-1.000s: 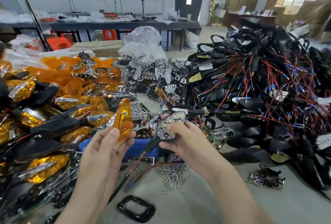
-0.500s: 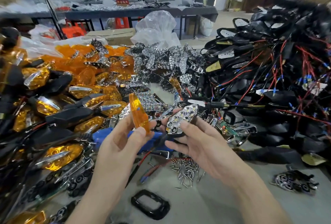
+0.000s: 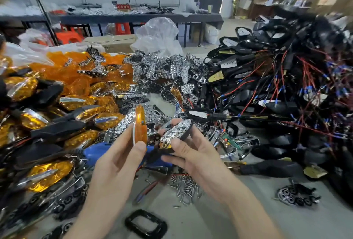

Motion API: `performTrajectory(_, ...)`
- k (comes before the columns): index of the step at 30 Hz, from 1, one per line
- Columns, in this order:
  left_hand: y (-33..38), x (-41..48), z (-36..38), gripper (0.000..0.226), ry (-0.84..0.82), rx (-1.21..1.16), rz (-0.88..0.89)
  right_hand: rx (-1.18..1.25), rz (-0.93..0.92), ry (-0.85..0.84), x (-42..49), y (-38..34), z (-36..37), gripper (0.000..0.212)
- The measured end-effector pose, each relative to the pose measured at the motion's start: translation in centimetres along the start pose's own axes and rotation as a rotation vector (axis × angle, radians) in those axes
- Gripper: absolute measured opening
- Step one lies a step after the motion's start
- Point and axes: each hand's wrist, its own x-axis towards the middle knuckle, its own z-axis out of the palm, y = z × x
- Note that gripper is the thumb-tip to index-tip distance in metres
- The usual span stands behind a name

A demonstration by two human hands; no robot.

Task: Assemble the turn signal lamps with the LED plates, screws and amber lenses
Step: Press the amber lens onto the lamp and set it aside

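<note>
The left hand [image 3: 118, 160] pinches a glossy amber lens [image 3: 141, 124] edge-on between thumb and fingertips. Just beside it, the right hand [image 3: 196, 156] grips a black lamp [image 3: 188, 133] bearing a dimpled chrome LED plate [image 3: 175, 130]. Small steel screws [image 3: 184, 185] lie heaped below the right fingers.

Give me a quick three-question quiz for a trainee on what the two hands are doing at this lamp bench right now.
1. True or false: the left hand pinches an amber lens held on edge.
2. What does the right hand hold?
A) a screwdriver
B) a lamp housing with a chrome LED plate
C) a handful of screws
3. Short answer: is the lens seated on the housing yet?

Key: 1 true. 2 B. 3 No, the two are held side by side with a gap between them.
</note>
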Motion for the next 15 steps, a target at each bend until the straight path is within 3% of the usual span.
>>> performTrajectory(6, -0.40, 0.27, 0.39, 0.045, -0.044, -0.064, -0.019, 0.020, -0.010, -0.007, -0.03, 0.00, -0.23, 0.053)
performTrajectory(11, -0.32, 0.26, 0.30, 0.046, -0.026, -0.032, 0.002, -0.007, 0.004, -0.035, -0.08, 0.01, -0.43, 0.054)
performTrajectory(15, -0.69, 0.54, -0.27, 0.067, -0.091, -0.054, 0.017, -0.047, 0.002, -0.046, -0.20, -0.16, -0.47, 0.057)
